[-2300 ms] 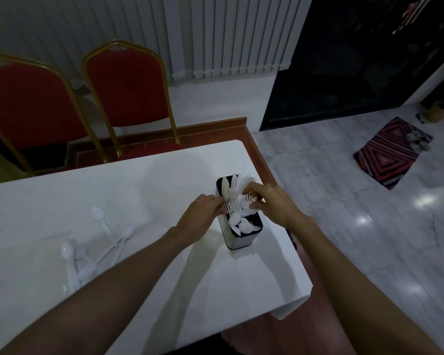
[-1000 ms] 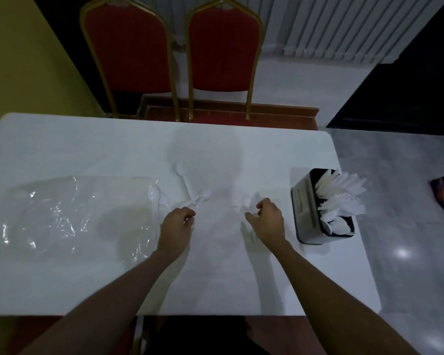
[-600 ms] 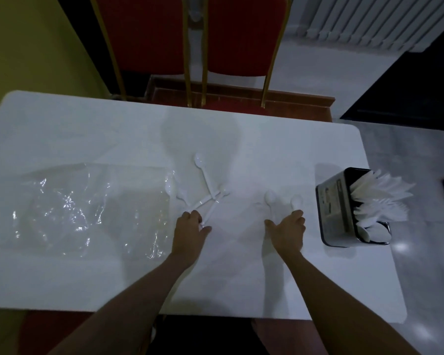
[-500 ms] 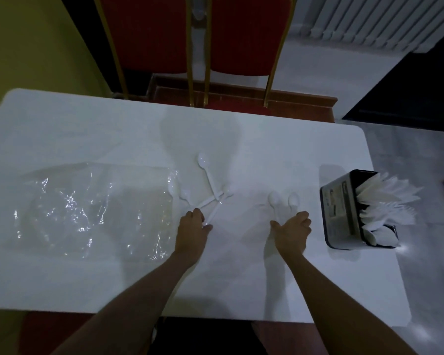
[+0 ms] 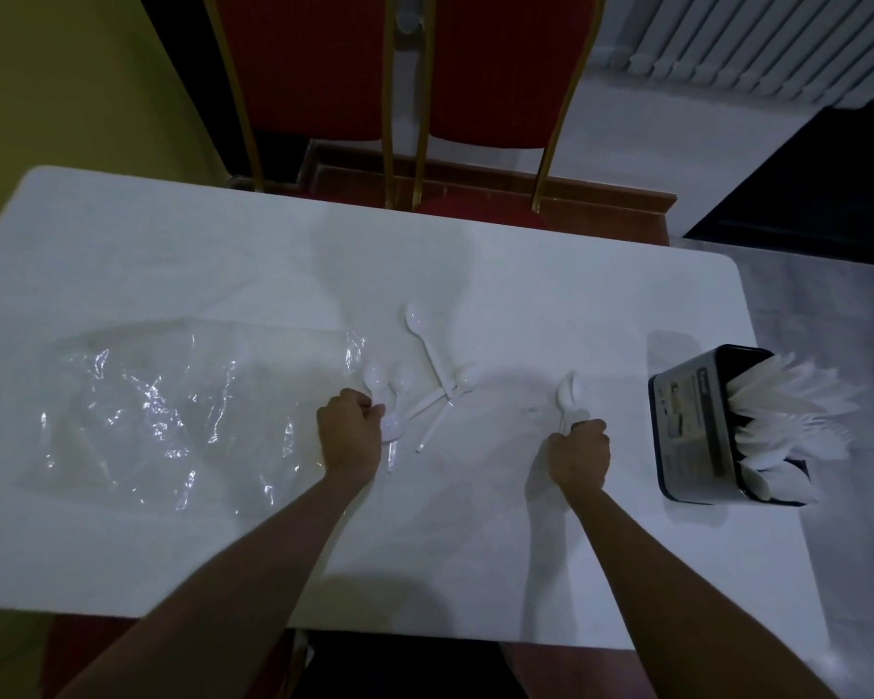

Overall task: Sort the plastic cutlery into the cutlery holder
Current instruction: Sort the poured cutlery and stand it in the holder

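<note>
my right hand (image 5: pixel 576 459) is curled tight round the handles of the spoons (image 5: pixel 569 396). their bowls stick up and away from me, so the long axis runs from my fist towards the far edge of the table (image 5: pixel 526 274). the bowls overlap, so it could be one spoon or two; i cannot tell.

the holder (image 5: pixel 692 421) stands to the right of that fist, near but not touching, by the table's right edge. my right hand is much the nearer one. the next move, i'd say, is a short carry to the right, then turning the spoons handle down. spoon bowls show in the holder's nearest section, so i judge these belong there. the sections beyond are already bristling with white cutlery.

my left hand (image 5: pixel 349 431) sits knuckles up on the near edge of the pile (image 5: pixel 435 391), fingers curled under. whether they have closed on a handle i cannot tell. the pile lies just ahead and right of it, handles crossing.

counted: five bowls in the pile, one holder, one clear bag (image 5: pixel 172 396) left of the pile, two red chairs (image 5: pixel 495 68) beyond the table.
</note>
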The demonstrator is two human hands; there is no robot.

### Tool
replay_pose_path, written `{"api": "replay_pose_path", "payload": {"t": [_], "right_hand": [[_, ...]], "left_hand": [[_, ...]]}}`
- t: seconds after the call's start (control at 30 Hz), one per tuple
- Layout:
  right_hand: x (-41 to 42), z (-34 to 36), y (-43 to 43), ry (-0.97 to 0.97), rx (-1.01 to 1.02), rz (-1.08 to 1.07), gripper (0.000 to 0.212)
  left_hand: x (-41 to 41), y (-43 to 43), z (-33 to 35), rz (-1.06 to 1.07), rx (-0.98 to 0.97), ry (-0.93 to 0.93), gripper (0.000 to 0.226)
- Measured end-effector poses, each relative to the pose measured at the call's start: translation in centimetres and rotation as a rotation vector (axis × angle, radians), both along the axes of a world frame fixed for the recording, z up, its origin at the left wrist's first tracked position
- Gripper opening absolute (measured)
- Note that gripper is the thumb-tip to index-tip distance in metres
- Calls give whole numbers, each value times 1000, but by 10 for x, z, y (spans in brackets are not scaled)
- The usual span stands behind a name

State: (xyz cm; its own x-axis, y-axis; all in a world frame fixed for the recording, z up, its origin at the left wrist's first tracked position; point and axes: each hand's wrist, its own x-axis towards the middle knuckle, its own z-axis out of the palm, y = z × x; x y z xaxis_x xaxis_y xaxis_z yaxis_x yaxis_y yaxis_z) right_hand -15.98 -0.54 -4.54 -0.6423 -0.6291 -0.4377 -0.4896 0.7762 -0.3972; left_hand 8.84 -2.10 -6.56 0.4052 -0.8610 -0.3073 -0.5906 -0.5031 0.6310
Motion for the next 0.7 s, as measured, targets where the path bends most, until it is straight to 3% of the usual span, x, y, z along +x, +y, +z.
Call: {"api": "replay_pose_path", "payload": {"t": [0.13, 0.33, 0.57, 0.7], "right_hand": [[-2, 1, -4, -64, 22, 49, 46], [0, 1, -7, -192, -71, 39, 37], [34, 5, -16, -457, -90, 179, 8], [59, -1, -22, -413, -70, 249, 19]], "left_hand": [[-17, -3, 2, -118, 18, 26, 16], [-36, -3, 5, -89, 24, 130, 18], [-13, -8, 12, 35, 15, 106, 21], [-19, -10, 12, -20, 87, 129, 28]]}}
